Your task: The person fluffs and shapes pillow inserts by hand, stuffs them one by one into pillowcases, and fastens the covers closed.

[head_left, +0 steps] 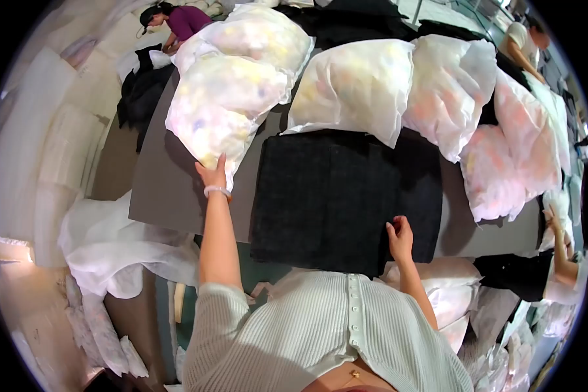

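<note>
My left hand [214, 174], with a pale bracelet at the wrist, is closed on the lower corner of a white stuffed bag [225, 91]. Soft coloured patches show through the bag's thin fabric, and it looks like a pillow. Part of its corner is hidden by my fingers. Below and to the right lies a flat stack of folded black cloth [326, 196] on the grey table [170, 183]. Over the cloth's right part is my right hand [400, 236], its fingers loosely bent, thumb apart, nothing visible in them. Whether it touches the cloth I cannot tell.
More stuffed white bags [353, 85] line the table's far side and right end. Black cloth [144, 98] hangs at the left corner. White sheeting [124, 235] is heaped at lower left. One person [183, 23] bends at far left; another [526, 46] is at far right; a third person's hand [556, 225] is nearer right.
</note>
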Action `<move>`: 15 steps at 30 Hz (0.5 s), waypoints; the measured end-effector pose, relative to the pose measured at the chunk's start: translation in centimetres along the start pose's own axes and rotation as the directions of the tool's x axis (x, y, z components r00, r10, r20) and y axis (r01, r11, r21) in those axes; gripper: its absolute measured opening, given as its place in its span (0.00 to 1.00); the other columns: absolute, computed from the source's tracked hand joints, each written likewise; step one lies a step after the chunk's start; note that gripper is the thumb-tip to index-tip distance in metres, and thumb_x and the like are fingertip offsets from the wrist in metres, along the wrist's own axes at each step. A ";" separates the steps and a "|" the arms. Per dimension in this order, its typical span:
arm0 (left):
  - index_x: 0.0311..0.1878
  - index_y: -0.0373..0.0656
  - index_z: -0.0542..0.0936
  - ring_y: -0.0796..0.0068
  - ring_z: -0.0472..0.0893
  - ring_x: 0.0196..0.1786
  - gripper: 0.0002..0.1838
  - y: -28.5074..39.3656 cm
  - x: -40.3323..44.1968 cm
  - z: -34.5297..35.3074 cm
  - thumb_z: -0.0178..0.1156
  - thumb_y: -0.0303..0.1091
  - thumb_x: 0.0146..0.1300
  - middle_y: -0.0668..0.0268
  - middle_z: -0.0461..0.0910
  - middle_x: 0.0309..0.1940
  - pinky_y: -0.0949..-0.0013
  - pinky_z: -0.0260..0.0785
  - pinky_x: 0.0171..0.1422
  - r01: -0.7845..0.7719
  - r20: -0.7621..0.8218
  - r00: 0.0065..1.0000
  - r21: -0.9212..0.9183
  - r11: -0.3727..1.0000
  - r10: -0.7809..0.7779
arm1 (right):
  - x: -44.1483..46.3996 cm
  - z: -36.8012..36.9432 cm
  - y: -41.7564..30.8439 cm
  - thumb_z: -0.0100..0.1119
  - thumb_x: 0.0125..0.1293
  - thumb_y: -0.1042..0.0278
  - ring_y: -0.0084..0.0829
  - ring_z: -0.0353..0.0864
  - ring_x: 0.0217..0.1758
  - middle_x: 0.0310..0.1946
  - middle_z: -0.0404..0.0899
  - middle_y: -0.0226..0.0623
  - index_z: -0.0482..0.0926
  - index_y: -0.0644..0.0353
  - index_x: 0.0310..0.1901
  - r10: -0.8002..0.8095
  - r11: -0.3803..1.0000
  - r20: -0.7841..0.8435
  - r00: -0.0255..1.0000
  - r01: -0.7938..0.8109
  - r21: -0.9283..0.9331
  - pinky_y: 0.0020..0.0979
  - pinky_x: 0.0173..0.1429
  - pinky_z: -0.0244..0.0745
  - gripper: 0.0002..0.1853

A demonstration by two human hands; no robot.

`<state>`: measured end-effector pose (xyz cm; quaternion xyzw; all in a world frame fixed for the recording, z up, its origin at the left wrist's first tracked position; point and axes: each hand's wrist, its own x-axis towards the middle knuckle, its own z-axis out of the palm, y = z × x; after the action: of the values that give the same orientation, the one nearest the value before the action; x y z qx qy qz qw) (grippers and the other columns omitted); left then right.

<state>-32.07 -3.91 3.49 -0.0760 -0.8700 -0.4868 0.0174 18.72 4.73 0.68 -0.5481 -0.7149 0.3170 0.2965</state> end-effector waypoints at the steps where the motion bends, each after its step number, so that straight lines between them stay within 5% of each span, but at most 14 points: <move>1: 0.68 0.32 0.61 0.50 0.69 0.65 0.48 -0.2 1.6 0.7 0.73 0.46 0.49 0.44 0.64 0.66 0.62 0.61 0.68 -0.001 -0.013 1.000 -0.007 1.000 0.001 | -0.1 -0.1 -0.3 0.62 0.61 0.72 0.25 0.70 0.27 0.25 0.72 0.34 0.72 0.63 0.42 0.014 1.000 0.013 1.000 -0.014 0.018 0.28 0.35 0.69 0.11; 3: 0.63 0.31 0.67 0.50 0.75 0.59 0.35 0.1 3.6 0.8 0.67 0.33 0.53 0.47 0.75 0.57 0.60 0.64 0.64 -0.007 0.261 0.965 -0.110 0.994 0.035 | 0.3 -0.5 0.5 0.61 0.63 0.71 0.22 0.69 0.26 0.25 0.72 0.31 0.72 0.61 0.43 -0.029 0.999 0.068 0.997 0.025 0.047 0.25 0.32 0.68 0.09; 4: 0.61 0.30 0.69 0.52 0.77 0.55 0.31 2.4 2.8 0.0 0.64 0.29 0.52 0.49 0.77 0.53 0.62 0.67 0.60 -0.087 0.158 0.979 -0.244 0.966 0.128 | 0.5 -1.0 0.0 0.61 0.63 0.71 0.22 0.69 0.26 0.25 0.72 0.31 0.72 0.61 0.43 -0.038 0.998 0.066 0.997 0.035 0.054 0.25 0.32 0.68 0.09; 5: 0.59 0.30 0.71 0.55 0.80 0.51 0.27 4.8 2.0 -0.7 0.60 0.24 0.52 0.51 0.80 0.49 0.63 0.69 0.57 -0.176 0.043 0.978 -0.363 0.915 0.205 | 0.8 -1.7 -0.4 0.59 0.64 0.71 0.20 0.69 0.25 0.25 0.73 0.29 0.73 0.60 0.42 0.118 0.970 0.166 0.979 -0.149 0.191 0.23 0.30 0.67 0.08; 6: 0.58 0.30 0.71 0.63 0.79 0.49 0.26 8.2 -0.4 -2.9 0.55 0.20 0.52 0.55 0.79 0.49 0.66 0.70 0.55 -0.127 0.081 0.968 -0.661 0.740 0.238 | 0.9 -2.4 -0.8 0.58 0.65 0.71 0.18 0.69 0.24 0.26 0.73 0.27 0.74 0.59 0.42 0.253 0.893 0.290 0.923 -0.338 0.298 0.21 0.28 0.65 0.06; 7: 0.58 0.31 0.71 0.68 0.79 0.50 0.25 11.4 -3.2 -6.2 0.52 0.17 0.52 0.57 0.79 0.49 0.69 0.71 0.55 -0.057 0.171 0.943 -0.762 0.645 0.286 | 1.0 -2.9 -0.9 0.58 0.65 0.71 0.18 0.69 0.24 0.26 0.73 0.27 0.74 0.59 0.42 0.239 0.896 0.299 0.924 -0.329 0.298 0.21 0.28 0.65 0.06; 9: 0.59 0.31 0.70 0.70 0.79 0.49 0.25 12.7 -7.4 -11.3 0.56 0.19 0.55 0.58 0.78 0.51 0.68 0.72 0.53 -0.009 0.313 0.892 -0.711 0.704 0.327 | 1.5 -3.5 -0.9 0.56 0.67 0.70 0.15 0.68 0.23 0.28 0.75 0.25 0.76 0.58 0.41 0.221 0.896 0.173 0.960 -0.269 0.353 0.18 0.25 0.63 0.04; 11: 0.54 0.31 0.74 0.73 0.81 0.43 0.20 9.8 -10.0 -13.7 0.61 0.25 0.58 0.60 0.82 0.44 0.70 0.74 0.47 -0.006 0.541 0.789 -0.464 0.886 0.289 | 3.0 -3.5 -1.8 0.56 0.67 0.72 0.15 0.68 0.24 0.29 0.75 0.25 0.76 0.59 0.40 0.136 0.925 0.122 0.983 -0.170 0.341 0.18 0.26 0.62 0.03; 13: 0.44 0.32 0.80 0.76 0.82 0.34 0.10 10.6 -12.6 -16.9 0.61 0.28 0.62 0.62 0.83 0.34 0.73 0.75 0.41 -0.046 0.887 0.455 0.112 0.993 -0.079 | 4.6 -3.3 -5.0 0.55 0.66 0.76 0.21 0.74 0.37 0.34 0.74 0.32 0.76 0.65 0.41 -0.049 0.933 0.128 0.990 0.000 0.359 0.21 0.41 0.69 0.04; 15: 0.35 0.33 0.81 0.78 0.80 0.28 0.07 7.6 -11.6 -17.7 0.57 0.27 0.64 0.63 0.82 0.26 0.75 0.74 0.37 -0.251 0.817 0.558 0.000 0.968 0.144 | 5.9 -2.6 -10.8 0.55 0.64 0.78 0.24 0.76 0.41 0.39 0.74 0.35 0.77 0.66 0.43 -0.282 0.893 0.132 0.950 0.209 0.398 0.23 0.46 0.70 0.06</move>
<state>-20.31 -16.41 18.01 -0.3857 -0.7941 -0.3413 -0.3229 12.95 8.68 11.17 -0.3531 -0.7283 0.4590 0.3664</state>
